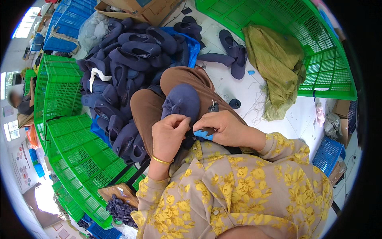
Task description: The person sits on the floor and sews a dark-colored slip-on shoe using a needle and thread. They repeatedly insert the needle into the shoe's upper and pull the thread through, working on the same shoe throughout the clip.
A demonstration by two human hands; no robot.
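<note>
A dark navy slip-on shoe (184, 99) lies across my lap between my knees, its rounded end pointing away from me. My left hand (169, 133), with a gold bangle at the wrist, is closed in a pinch over the near part of the shoe; what its fingertips hold is too small to make out. Beside it, my right hand (223, 128) is closed, with a blue wrap (203, 134) around a finger. A small dark item with a metallic tip (214, 106) sticks out above that fist, and its kind is unclear. The two hands are close together but apart.
A heap of navy shoes (119, 67) rises at the left, with several more shoes (234, 51) on the white floor ahead. Green plastic crates (85, 151) stand at the left and far right. An olive cloth (276, 67), a dark thread spool (235, 103) and a blue basket (328, 153) are at the right.
</note>
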